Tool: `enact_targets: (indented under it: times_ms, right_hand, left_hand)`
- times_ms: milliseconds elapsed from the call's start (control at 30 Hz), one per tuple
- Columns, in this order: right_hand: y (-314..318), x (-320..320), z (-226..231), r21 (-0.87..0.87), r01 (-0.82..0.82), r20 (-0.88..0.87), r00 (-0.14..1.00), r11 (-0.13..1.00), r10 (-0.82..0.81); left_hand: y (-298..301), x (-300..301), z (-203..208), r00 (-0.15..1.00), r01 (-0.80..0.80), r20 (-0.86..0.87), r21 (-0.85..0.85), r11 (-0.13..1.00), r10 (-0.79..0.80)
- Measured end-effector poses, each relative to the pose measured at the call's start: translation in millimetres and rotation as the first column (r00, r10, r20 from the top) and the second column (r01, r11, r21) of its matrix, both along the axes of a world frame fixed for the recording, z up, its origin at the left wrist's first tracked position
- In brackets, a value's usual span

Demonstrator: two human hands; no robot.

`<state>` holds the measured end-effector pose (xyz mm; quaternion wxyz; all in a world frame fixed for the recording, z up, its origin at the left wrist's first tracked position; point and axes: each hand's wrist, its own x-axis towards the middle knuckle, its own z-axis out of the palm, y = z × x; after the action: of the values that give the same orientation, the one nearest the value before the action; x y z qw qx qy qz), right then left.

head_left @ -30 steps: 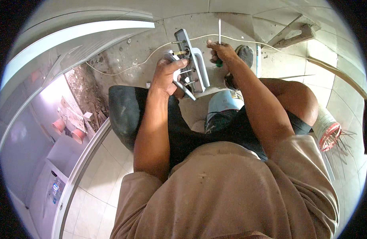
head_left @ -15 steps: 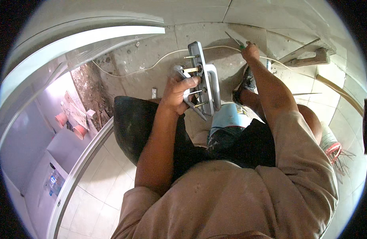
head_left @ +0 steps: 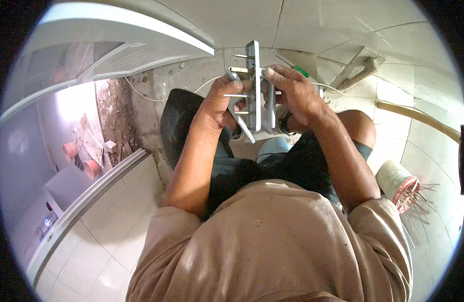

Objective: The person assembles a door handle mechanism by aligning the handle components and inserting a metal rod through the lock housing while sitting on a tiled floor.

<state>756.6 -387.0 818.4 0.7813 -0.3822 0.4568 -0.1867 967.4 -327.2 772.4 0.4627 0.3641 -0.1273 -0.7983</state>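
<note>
My left hand [head_left: 217, 103] is closed around the left side of a grey metal door handle set [head_left: 257, 108], held upright in front of my knees. A brass-coloured square spindle and several thin screws stick out of its long plate to the left. On the other side, my right hand [head_left: 303, 95] grips around the right lever, thumb towards the plate. Its fingertips are partly hidden behind the lever. Beyond my right hand, a screwdriver [head_left: 301, 71] with a green handle lies on the floor by the wall.
A pale cable [head_left: 147, 96] runs along the rough concrete floor. White door panel [head_left: 136, 38] hangs at upper left. Wood offcuts [head_left: 356, 73] lean at far right, above a tan hose [head_left: 418, 115]. A bucket with wires or rods [head_left: 394, 181] lies to my right; a light-blue container [head_left: 273, 146] sits between my legs.
My right hand has let go of the screwdriver on the floor and come back to the door handle set. The set is now held between both hands, turned more upright.
</note>
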Motion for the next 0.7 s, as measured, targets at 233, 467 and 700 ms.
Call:
enact_targets:
  times_ms: [233, 467, 700]
  right_hand:
    - [86.7, -37.7, 65.8, 0.209, 0.242, 0.222, 0.932, 0.947, -0.287]
    - [136.3, -59.0, 94.6, -0.059, -0.024, 0.062, 0.998, 0.998, 0.028]
    - [151.5, -59.7, 92.6, -0.156, -0.035, 0.089, 0.995, 0.987, 0.049]
  left_hand:
    - [83.4, -13.7, 71.6, 0.997, 0.072, -0.001, 0.062, 0.995, -0.072]
    - [142.5, -26.3, 115.4, 0.993, -0.054, -0.107, -0.064, 0.997, 0.047]
    - [150.0, -35.4, 134.0, 1.000, -0.018, -0.006, -0.074, 0.997, 0.018]
